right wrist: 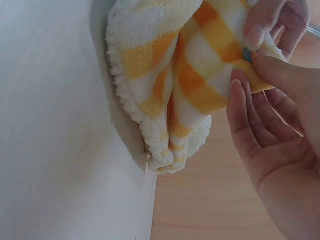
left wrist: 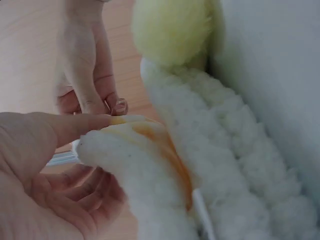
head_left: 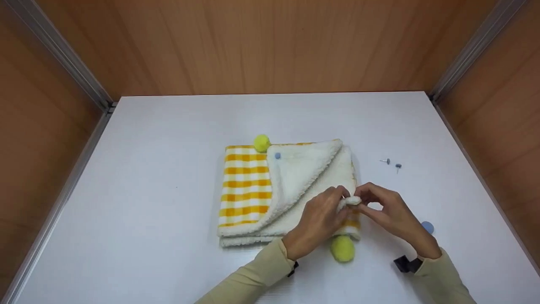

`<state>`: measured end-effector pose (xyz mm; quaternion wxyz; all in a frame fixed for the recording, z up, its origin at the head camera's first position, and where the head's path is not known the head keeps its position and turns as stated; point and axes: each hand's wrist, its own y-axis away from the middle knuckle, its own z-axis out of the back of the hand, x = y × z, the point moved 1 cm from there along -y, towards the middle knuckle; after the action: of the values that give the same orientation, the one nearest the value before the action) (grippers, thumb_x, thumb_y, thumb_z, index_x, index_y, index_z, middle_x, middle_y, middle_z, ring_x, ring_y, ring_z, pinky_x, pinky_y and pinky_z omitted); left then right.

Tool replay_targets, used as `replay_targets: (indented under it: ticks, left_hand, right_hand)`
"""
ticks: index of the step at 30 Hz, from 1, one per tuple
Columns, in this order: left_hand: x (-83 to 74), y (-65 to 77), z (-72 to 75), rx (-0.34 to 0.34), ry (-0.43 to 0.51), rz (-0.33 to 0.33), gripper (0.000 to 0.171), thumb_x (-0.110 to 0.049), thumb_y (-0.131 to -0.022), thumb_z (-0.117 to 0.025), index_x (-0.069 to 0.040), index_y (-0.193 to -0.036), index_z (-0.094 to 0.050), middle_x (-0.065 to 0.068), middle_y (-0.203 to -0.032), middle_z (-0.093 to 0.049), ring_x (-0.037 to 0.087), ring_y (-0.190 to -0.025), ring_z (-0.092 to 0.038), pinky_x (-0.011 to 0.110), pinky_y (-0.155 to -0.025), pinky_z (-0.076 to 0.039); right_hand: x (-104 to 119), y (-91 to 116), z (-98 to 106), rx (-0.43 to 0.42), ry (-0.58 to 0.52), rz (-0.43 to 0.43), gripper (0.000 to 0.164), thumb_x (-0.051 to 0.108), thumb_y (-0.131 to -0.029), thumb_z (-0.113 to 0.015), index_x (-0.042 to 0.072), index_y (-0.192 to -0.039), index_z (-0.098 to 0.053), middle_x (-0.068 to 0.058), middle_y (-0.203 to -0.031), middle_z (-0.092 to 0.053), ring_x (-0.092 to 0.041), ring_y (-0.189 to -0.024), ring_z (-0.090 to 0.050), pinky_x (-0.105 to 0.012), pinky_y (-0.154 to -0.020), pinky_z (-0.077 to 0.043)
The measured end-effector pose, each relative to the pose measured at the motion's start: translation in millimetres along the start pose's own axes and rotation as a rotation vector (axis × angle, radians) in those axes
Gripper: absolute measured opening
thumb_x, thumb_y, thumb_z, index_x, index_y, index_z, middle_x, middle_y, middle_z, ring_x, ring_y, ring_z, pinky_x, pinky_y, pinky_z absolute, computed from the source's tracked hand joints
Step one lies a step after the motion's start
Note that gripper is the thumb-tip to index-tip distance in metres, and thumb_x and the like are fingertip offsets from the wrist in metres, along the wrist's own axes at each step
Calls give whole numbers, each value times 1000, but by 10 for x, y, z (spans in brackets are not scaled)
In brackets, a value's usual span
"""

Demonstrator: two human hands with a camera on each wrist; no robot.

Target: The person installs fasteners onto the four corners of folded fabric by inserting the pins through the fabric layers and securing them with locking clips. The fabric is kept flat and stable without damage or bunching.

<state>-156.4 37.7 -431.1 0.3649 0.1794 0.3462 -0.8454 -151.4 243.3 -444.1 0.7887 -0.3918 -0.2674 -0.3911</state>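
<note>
A folded blanket (head_left: 247,185) lies on the table, yellow-and-white checked on one face and white fleece on the other. My left hand (head_left: 319,217) pinches a lifted part of its right edge, thumb over the fleece (left wrist: 135,165) in the left wrist view. Opposite it, my right hand (head_left: 390,211) pinches the same edge. In the right wrist view, a small blue-green piece (right wrist: 247,55) sits on the checked cloth (right wrist: 200,75) at my right thumb tip. A blue dot (head_left: 277,156) shows on the folded-back fleece flap (head_left: 295,169).
Yellow-green pompoms mark the blanket's top edge (head_left: 262,143) and bottom right corner (head_left: 343,249). Two pins with grey-blue heads, one pin (head_left: 386,161) left of the other pin (head_left: 398,167), lie to the right. A blue disc (head_left: 427,227) lies beside my right wrist. Wooden panels (head_left: 270,46) enclose the white table (head_left: 139,190).
</note>
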Motion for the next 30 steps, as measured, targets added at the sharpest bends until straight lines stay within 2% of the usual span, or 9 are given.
replay_targets:
  ticks: [9, 19, 24, 27, 30]
  left_hand:
    - [-27, 20, -50, 24, -32, -14, 15, -17, -94, -76, -12, -106, -69, 0, -89, -65, 10, -77, -63, 18, -67, -49]
    - [-33, 46, -81, 11, -81, -34, 15, -23, -93, -77, -14, -105, -71, -2, -83, -61, 7, -70, -57, 15, -60, -45]
    - [-31, 43, -91, 10, -91, -19, 15, -21, -90, -81, -16, -101, -71, -3, -84, -63, 8, -72, -60, 16, -60, -46]
    - [-43, 46, -92, 28, -87, -12, 15, -19, -91, -80, -15, -102, -72, -2, -85, -64, 9, -73, -62, 17, -60, -47]
    - [-61, 50, -87, 54, -76, -4, 14, -19, -92, -79, -14, -102, -73, -1, -86, -65, 9, -74, -63, 17, -61, -48]
  right_hand:
    - [51, 127, 62, 16, -59, -70, 35, -9, -85, -78, 10, -113, -70, -4, -104, -71, -18, -88, -71, -22, -83, -56]
    - [21, 173, 181, 63, -9, -38, 36, -12, -85, -75, 6, -115, -70, -7, -106, -71, -20, -88, -70, -19, -84, -54]
    - [49, 203, 390, -3, 104, -108, 33, -10, -87, -75, 8, -114, -72, -4, -105, -72, -14, -91, -68, -15, -84, -52]
    - [55, 249, 534, -49, 201, -169, 29, -6, -88, -76, 8, -113, -72, 0, -105, -73, -8, -91, -66, -11, -81, -50]
    - [22, 332, 654, -60, 302, -196, 28, -6, -87, -76, 6, -113, -72, 0, -102, -73, -4, -88, -64, -10, -76, -48]
